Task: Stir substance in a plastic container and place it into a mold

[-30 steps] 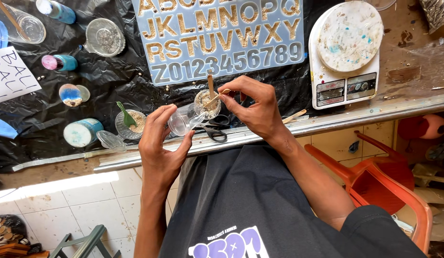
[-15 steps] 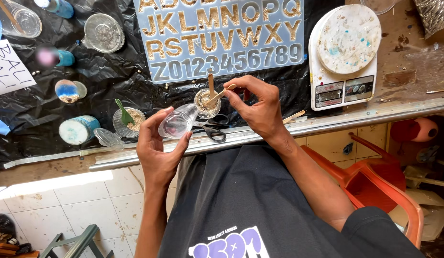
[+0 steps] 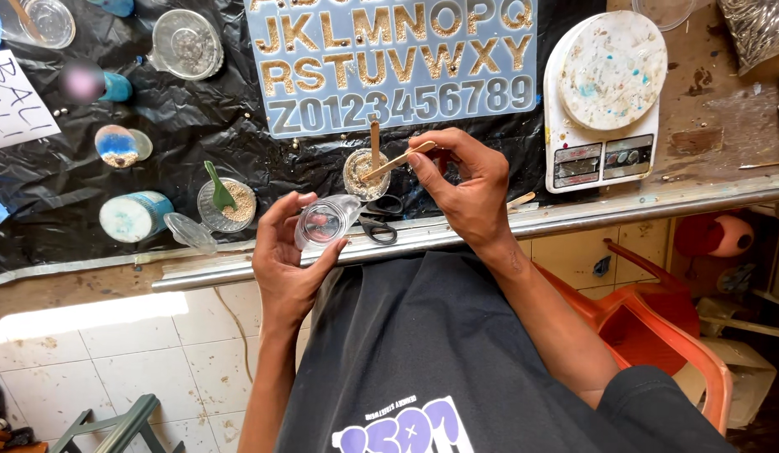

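Two hands (image 3: 372,214), one cup (image 3: 322,221), one stick (image 3: 398,160)

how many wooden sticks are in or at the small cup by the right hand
2: one wooden stick stands upright in the small cup; the other stick is pinched in the right hand, tip at the cup. More may lie hidden.

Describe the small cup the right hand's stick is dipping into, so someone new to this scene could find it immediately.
Start at the large pale-blue letter and number mould on the black plastic sheet. Just below its bottom row of digits sits a small clear cup of sandy, grainy mix. Unlike the similar cup with a green spoon to its left, this one has two wooden sticks in it, one held by the right hand.
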